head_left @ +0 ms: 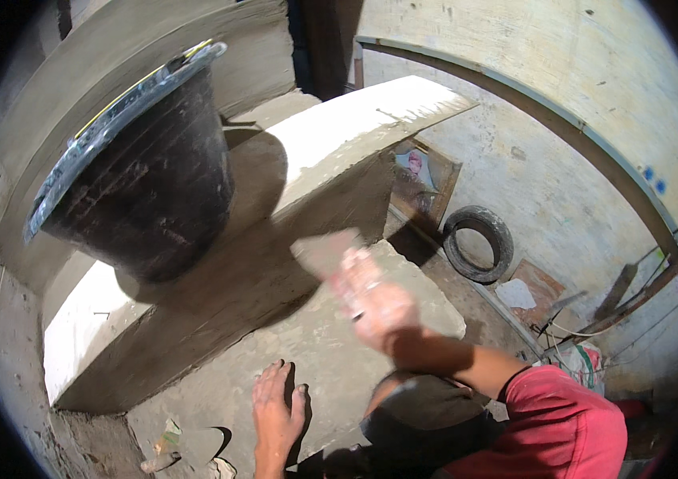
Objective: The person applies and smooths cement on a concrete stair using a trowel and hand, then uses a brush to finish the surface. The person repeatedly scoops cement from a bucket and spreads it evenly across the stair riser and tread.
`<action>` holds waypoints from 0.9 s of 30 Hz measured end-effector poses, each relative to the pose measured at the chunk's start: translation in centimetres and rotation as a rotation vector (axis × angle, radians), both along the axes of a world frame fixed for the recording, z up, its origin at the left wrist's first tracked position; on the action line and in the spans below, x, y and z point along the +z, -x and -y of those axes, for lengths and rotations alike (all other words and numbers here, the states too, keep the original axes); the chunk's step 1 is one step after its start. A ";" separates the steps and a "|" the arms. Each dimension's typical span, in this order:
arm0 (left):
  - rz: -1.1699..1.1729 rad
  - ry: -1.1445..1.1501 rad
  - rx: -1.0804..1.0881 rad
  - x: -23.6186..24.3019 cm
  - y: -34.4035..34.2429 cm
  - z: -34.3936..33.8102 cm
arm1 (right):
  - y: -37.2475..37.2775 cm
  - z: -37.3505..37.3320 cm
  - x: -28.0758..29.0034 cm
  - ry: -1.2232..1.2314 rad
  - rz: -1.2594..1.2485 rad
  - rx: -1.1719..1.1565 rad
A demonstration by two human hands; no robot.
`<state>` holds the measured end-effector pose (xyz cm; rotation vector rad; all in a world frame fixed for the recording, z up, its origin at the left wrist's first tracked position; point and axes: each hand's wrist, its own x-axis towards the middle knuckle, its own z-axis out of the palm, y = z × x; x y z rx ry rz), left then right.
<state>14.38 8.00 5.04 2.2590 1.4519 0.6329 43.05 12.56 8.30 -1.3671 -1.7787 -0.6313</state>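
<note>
Right hand (383, 311): grip closed on the trowel (321, 252), which is motion-blurred. The trowel's blade is near the riser (235, 299), above the lower step (247, 351); contact cannot be determined. Left hand (275, 411): palm down on the lower step, fingers extended, thumb apart. Dark bucket (151, 180) stands on the upper step (347, 128). Tyre (505, 243) sits by the wall (547, 207), well apart from the trowel.
</note>
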 end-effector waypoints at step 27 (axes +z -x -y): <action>-0.143 -0.276 0.200 -4.6 1.2 5.4 | 13.1 -2.1 8.8 0.317 0.267 1.007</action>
